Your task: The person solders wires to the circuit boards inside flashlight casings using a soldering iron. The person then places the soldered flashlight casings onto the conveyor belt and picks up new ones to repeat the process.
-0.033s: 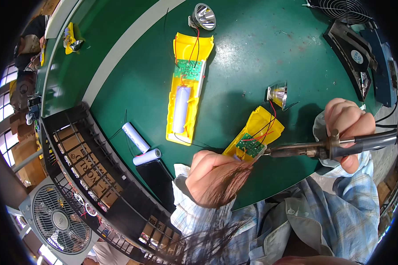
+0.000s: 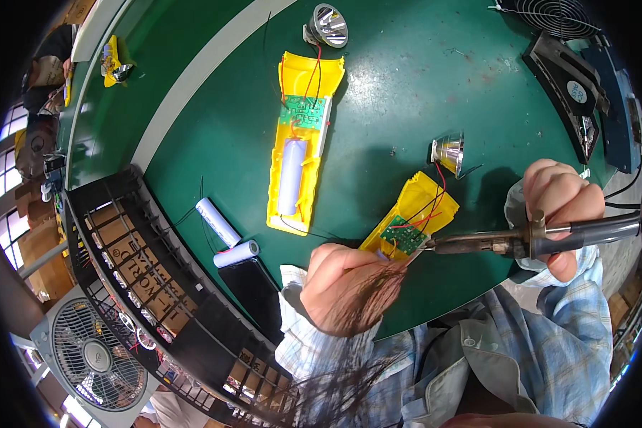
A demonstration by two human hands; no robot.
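Observation:
My left hand (image 2: 349, 289) is closed round the lower end of a yellow flashlight half-shell (image 2: 406, 203), partly covered by strands of hair. Inside that shell sits a green circuit board (image 2: 404, 232), and red and black wires run from it to a silver reflector lamp (image 2: 448, 152) just beyond. My right hand (image 2: 560, 207) grips a soldering iron (image 2: 513, 242) by its dark handle. The iron points left, its tip at the board's right edge beside my left fingers; whether they touch is too small to tell.
A second yellow half-shell (image 2: 292, 182) with a battery and reflector (image 2: 328, 26) lies farther left. Two loose lilac batteries (image 2: 237, 253) lie by a black phone (image 2: 251, 296). A black rack (image 2: 214, 321) borders the left; a black angular stand (image 2: 567, 93) and blue box (image 2: 620, 107) stand right.

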